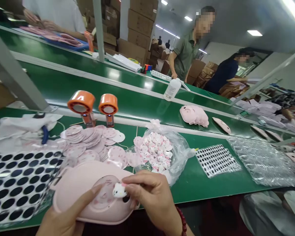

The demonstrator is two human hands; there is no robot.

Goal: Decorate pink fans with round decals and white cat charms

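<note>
Pink pig-shaped case (93, 203) lay at 6 o'clock, over the near edge of the green table (199, 183). Left hand (64, 218) clamped the case's lower edge, thumb across its face. Right hand (152, 196), red bead bracelet (182, 221) at wrist, had its grip clamped on a white cat-head charm (119, 190), touching the case's clear disc. Clear bag of charms (179, 157) at 12 o'clock; round pink stickers (88, 139) at 11 o'clock; black-dotted sheet (17, 186) at 9 o'clock.
</note>
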